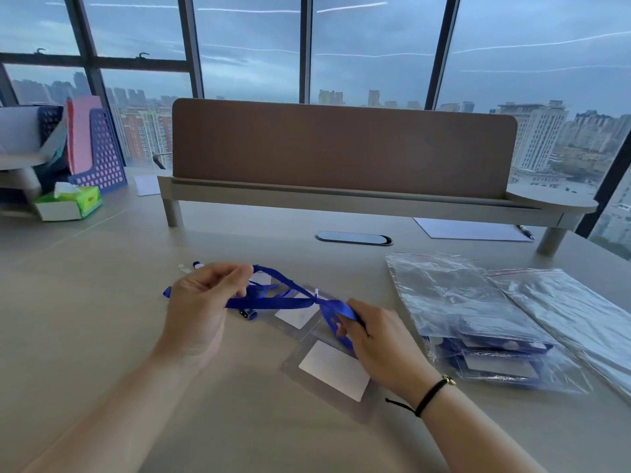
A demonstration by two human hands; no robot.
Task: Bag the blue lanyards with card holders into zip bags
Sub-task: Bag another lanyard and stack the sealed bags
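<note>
- Left hand (201,298) found raised over the desk (102,336), fingers curled, thumb and forefinger pinching the blue lanyard (273,302) near its left loop.
- Right hand (372,336) found low, just right of centre, fingertips (343,331) pressed together on the same ribbon where it crosses a clear card holder (336,370).
- Ribbon seen stretched between the two hands, with a twist or knot about midway; slack loops lying beneath on the desk.
- Second holder (295,315) noted under the ribbon, partly overlapped by the nearer one; metal clip (247,314) lying just left of it.
- Filled zip bags (491,353) stacked to the right of the right hand (blue contents visible through the film); flat empty bags (563,302) lying farther right, partly overlapping.
- Small white-and-blue item near the left knuckles too small to identify.
- Step judged as gathering and untangling one lanyard before bagging; several sets judged already packed, at least one still loose.
- Recommended practice: tension kept light, so the twist loosens rather than tightens.
- Ribbon to be folded into short loops no wider than the holder, then laid flat against it.
- Clip to be tucked inward, away from the bag film, to avoid snagging or puncture.
- Only one holder to be lifted with the ribbon; the overlapped pair likely to slide together, being slick plastic.
- Bag mouth to be opened fully before insertion, bundle entered holder-first, seal pressed along its whole length.
</note>
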